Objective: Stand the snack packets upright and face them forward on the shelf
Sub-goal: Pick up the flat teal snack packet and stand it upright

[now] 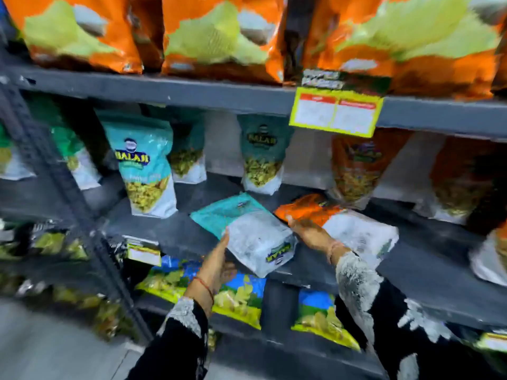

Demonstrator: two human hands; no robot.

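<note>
- Right now I see a teal and white packet (pixel 244 231) lying flat on the dark grey middle shelf (pixel 170 231), its bottom end hanging over the shelf's front edge toward me
- Its printed logo faces me upside down and reads "BALAJI" in yellow letters on a dark blue band; the smaller print is too blurred to read
- My left hand (pixel 218 263) cups that packet's near left corner, fingers partly curled under the overhanging end and thumb up along the side
- My right hand (pixel 308 230) lies spread and flat just right of the teal packet, touching the orange and white packet (pixel 340 223) that also lies flat on the shelf; whether it grips it I cannot tell
- Left of the flat teal packet stands an upright teal pouch (pixel 145 167), glossy and crinkled, with "BALAJI" readable and yellow snack pieces pictured below
- Behind the flat teal packet another teal pouch (pixel 262 154) stands at the back, same logo, dimmer
- Above and right of it a yellow-bordered price tag (pixel 336 112) hangs from the upper shelf's edge, red headers, text unreadable
- Both wrists carry a thin red thread; sleeves are black with white pattern
</note>
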